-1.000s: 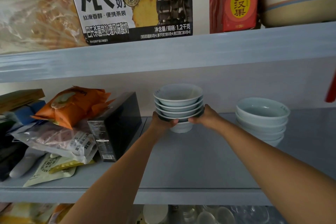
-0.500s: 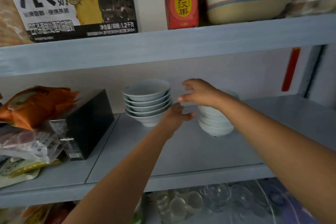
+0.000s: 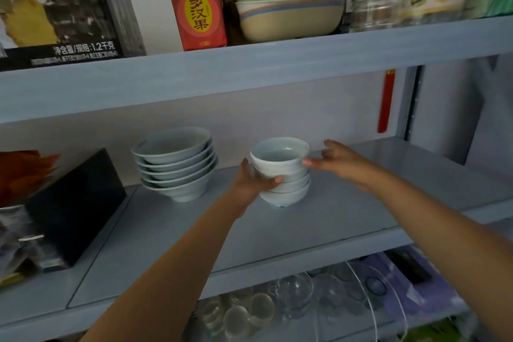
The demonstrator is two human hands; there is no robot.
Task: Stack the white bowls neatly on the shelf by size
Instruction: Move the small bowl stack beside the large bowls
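Two stacks of white bowls stand on the middle shelf (image 3: pixel 305 241). The wide-bowl stack (image 3: pixel 175 162) holds several shallow bowls and sits untouched at the left. The smaller, deeper bowl stack (image 3: pixel 281 172) stands right of it. My left hand (image 3: pixel 254 182) wraps the small stack's left side, thumb across its front. My right hand (image 3: pixel 337 159) is at the stack's right, fingers spread, fingertips touching the top bowl's rim.
A black box (image 3: pixel 75 211) and snack bags (image 3: pixel 22 172) fill the shelf's left end. Above, the upper shelf carries a red carton (image 3: pixel 195 3), a striped beige bowl (image 3: pixel 291 15) and jars. Glassware (image 3: pixel 263 308) sits on the shelf below.
Both hands left the wide-bowl stack, which stays at the left. They moved right to the small stack; my left hand now grips its side and my right came off its top to its rim.
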